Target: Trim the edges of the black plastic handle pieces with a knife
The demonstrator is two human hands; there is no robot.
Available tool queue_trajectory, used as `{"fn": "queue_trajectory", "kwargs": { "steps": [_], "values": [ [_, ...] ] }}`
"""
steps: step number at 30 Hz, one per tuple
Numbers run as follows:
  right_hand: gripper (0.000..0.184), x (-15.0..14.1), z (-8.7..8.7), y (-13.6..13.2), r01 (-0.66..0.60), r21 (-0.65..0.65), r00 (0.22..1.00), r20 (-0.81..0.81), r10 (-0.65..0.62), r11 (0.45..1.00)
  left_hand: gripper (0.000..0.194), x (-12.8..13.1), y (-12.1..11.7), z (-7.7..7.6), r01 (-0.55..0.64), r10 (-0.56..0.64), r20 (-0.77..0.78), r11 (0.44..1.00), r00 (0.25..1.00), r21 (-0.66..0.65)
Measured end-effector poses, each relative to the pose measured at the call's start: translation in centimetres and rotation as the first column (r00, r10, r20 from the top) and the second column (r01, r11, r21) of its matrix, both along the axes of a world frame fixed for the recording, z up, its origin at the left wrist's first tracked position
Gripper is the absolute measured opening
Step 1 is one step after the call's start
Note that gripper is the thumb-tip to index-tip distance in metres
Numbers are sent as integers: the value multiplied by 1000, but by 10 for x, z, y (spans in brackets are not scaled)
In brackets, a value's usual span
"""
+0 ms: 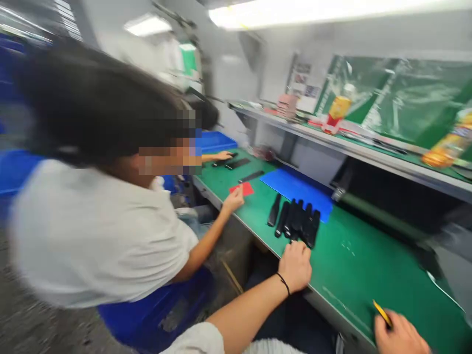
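My left hand (296, 265), with a dark band at the wrist, is closed at the near ends of several long black pieces (295, 219), slim and rounded, lying side by side. Its fingertips are partly hidden, so what they pinch does not show. At the lower right, my right hand (400, 334) is closed around a slim yellow-and-black tool (382, 314), whose narrow end points up and away to the left. Blur hides the tool's exact kind. Both hands are at the near edge of the green tabletop (354, 270).
On my left a co-worker (99, 236) sits on a blue stool, holding a red card (245, 189) near more black pieces (238, 163). A blue sheet (295, 187) lies behind my pieces. Above runs a shelf (313, 137) with drink bottles (337, 112).
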State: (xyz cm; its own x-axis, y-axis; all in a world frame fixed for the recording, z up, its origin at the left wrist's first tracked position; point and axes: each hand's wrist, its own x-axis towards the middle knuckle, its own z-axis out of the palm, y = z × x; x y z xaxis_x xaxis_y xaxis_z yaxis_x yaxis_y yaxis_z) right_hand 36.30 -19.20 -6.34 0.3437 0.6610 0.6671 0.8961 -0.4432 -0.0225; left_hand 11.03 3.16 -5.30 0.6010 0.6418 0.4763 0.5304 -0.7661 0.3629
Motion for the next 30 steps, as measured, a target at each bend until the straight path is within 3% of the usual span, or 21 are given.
{"fn": "queue_trajectory", "kwargs": {
  "steps": [1,4,9,15,23,30],
  "values": [
    [14,-3,-5,-13,58,-59,998,26,-57,997,20,1,1,0,22,-22,0,999,1000,-29],
    [16,-4,-16,-28,162,-134,987,22,-160,978,23,3,3,-4,70,-70,2,994,998,-78],
    [16,-6,-21,-26,173,-119,984,-30,-178,978,21,-2,0,-6,77,-79,-15,995,997,-65],
    [15,-14,-19,-24,155,-83,983,-82,-162,984,20,-4,2,-11,100,-101,-9,994,995,-35],
    [16,-34,-12,-19,210,-151,953,-188,-236,966,22,-15,4,-13,65,-64,-8,993,998,95],
    [18,-37,-5,-16,205,-149,952,-199,-232,967,19,-14,3,-14,46,-44,-17,990,999,131]
  ]
}}
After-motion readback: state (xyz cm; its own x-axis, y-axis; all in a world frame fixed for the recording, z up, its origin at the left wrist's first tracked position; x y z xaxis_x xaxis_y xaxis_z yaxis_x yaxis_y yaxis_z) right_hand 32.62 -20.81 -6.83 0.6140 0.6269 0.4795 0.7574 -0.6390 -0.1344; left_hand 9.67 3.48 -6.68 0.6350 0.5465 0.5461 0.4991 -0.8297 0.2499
